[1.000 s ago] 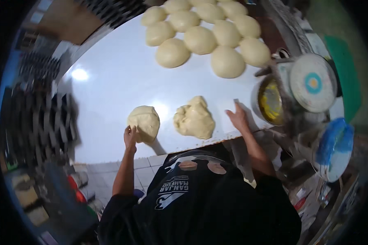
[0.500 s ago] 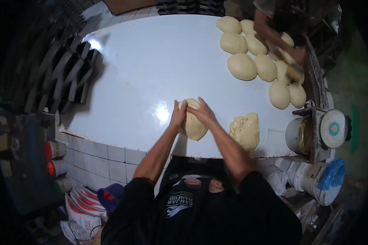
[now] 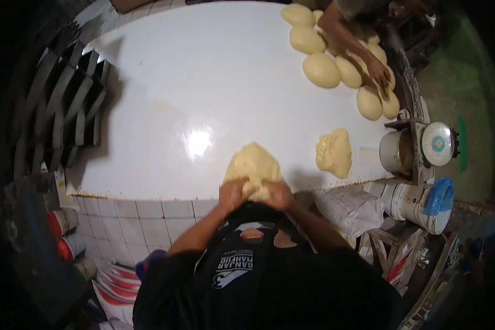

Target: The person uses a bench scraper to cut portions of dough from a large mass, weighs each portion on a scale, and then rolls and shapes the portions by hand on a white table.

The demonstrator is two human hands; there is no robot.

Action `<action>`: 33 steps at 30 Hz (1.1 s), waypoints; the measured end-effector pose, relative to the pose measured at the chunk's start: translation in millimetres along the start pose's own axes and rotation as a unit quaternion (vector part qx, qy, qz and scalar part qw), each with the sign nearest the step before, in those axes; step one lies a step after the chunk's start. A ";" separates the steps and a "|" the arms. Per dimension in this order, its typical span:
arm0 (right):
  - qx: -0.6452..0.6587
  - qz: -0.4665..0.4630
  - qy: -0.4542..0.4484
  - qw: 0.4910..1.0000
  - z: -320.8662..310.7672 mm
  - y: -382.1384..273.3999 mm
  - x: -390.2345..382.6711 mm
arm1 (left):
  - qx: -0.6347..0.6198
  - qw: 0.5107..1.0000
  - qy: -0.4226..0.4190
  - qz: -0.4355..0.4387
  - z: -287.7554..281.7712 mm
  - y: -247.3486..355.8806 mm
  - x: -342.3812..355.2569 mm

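Observation:
A large pale yellow lump of dough lies at the near edge of the white table, close to my body. My left hand grips its near left side and my right hand its near right side, fingers curled into it. Between the hands the dough is bunched and folded. To the right rests a second, rough-surfaced piece of dough, apart from my hands. Several smooth, rounded dough balls sit at the far right, where a co-worker's hand reaches down among them.
Dark metal pans are stacked on the table's left end. At the right stand a metal pot and a round-dial scale. Below the table's right edge are a plastic sack and buckets. The white tabletop spreads ahead.
Both hands have drawn the dough toward me to the table's near edge, where it now looks broader. The co-worker's hand has moved nearer among the dough balls. My view has shifted.

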State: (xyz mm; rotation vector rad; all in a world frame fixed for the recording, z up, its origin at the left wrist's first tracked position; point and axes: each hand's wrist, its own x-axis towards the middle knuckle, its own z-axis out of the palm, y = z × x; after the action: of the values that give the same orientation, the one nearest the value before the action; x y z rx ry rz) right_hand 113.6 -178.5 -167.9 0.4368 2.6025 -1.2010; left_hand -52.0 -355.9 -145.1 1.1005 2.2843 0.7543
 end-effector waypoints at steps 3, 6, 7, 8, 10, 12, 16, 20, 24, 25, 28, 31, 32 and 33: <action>0.116 0.097 -0.042 0.988 -72.0 -24.6 33.2 | 0.009 0.994 -0.111 -0.017 -34.6 -39.2 53.4; 0.165 0.170 0.111 0.965 -138.1 15.3 87.4 | -0.321 0.923 0.031 -0.208 -136.5 -6.7 129.5; 0.076 0.089 0.213 0.970 -151.9 13.7 109.0 | -0.257 0.951 0.140 -0.105 -148.6 -28.3 142.3; -0.186 0.039 0.206 0.960 -173.1 28.8 120.7 | -0.182 0.967 0.165 -0.068 -151.7 -21.9 147.8; -0.048 0.062 0.173 0.982 -191.2 24.5 154.0 | -0.219 0.957 0.146 -0.119 -143.7 -20.9 138.8; 0.155 0.068 0.128 0.977 -182.8 9.8 181.9 | -0.434 0.872 0.100 -0.201 -87.7 -27.7 105.4; 0.143 0.103 0.039 0.984 -159.2 -52.1 195.6 | -0.548 0.805 0.106 -0.201 -15.1 23.6 110.2; 0.186 0.109 0.102 0.971 -170.3 -74.1 166.8 | -0.754 0.630 0.023 -0.181 -48.8 49.3 160.3; 0.240 0.024 0.256 0.936 -223.3 -133.3 129.4 | -0.682 0.729 0.017 -0.049 -125.7 105.3 186.1; 0.240 -0.017 0.303 0.922 -231.8 -151.1 124.0 | -0.639 0.769 0.026 0.026 -152.6 118.4 181.3; 0.214 -0.044 0.397 0.891 -223.8 -178.8 108.2 | -0.550 0.829 -0.007 0.104 -208.4 133.7 168.0; 0.177 0.006 0.483 0.858 -133.1 -165.9 106.5 | -0.438 0.891 -0.015 0.119 -195.6 96.4 131.8; 0.236 0.063 0.450 0.859 -104.7 -189.3 101.0 | -0.404 0.910 -0.036 0.084 -195.9 70.1 113.8; 0.291 0.117 0.416 0.854 -80.7 -214.1 93.6 | -0.398 0.915 -0.041 0.046 -191.4 47.0 97.1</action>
State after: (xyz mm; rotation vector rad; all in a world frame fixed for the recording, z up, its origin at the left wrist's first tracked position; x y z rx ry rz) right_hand -58.9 -232.9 0.7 1.6680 2.5655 -2.0330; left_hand -201.8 -303.3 6.7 0.8100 1.5828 1.4634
